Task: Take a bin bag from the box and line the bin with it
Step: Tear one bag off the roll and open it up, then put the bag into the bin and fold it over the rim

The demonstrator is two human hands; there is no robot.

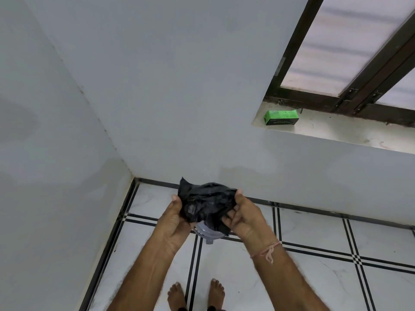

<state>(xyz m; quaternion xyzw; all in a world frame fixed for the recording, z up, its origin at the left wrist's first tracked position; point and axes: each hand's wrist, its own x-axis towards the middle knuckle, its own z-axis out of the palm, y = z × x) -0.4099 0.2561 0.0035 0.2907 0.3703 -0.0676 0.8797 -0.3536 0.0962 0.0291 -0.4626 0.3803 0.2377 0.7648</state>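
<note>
Above the bin (205,233), left hand (174,223) and right hand (246,218) pinch the crumpled bin bag (206,202) between fingers (228,216); tease its mouth open before lowering.

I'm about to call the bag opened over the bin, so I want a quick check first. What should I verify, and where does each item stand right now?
1. Bag out of the box: ok. The black bin bag is in hand, and the green box sits on the window sill.
2. Two-handed grip: ok. The left hand and right hand each hold one side of the bag.
3. Bag mouth open: not ok. The bag is bunched up.
4. Bin under the bag: ok. The grey bin shows just beneath it.
5. Bin empty: cannot tell. The bag hides its inside.
</note>
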